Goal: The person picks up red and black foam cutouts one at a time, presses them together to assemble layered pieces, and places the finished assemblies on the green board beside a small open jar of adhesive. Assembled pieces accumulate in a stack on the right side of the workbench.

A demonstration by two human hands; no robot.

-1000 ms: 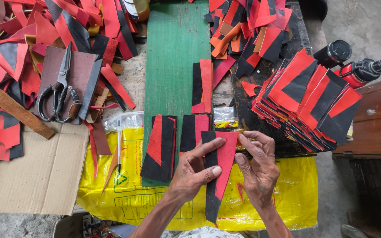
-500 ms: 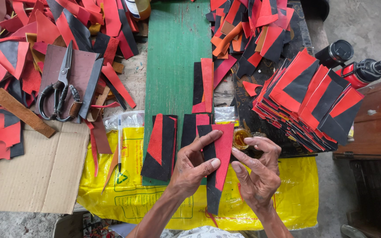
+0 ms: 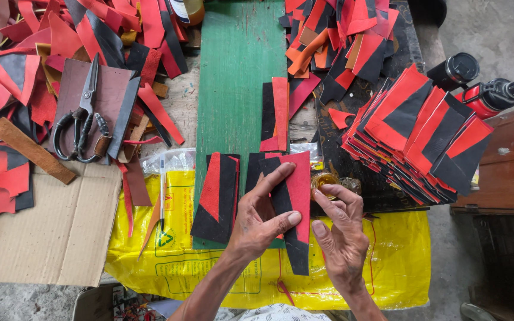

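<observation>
Left hand lies flat, fingers spread, pressing a red-and-black leather piece down on the green board; not gripping it. Right hand just beside it, loosely curled, thumb touching the piece's right edge, fingertips at a small round yellow tin just above. A second red-and-black piece lies just left of the left hand. Stack of finished pieces up and right of the right hand. Scissors well to the upper left. Yellow plastic sheet under both wrists.
</observation>
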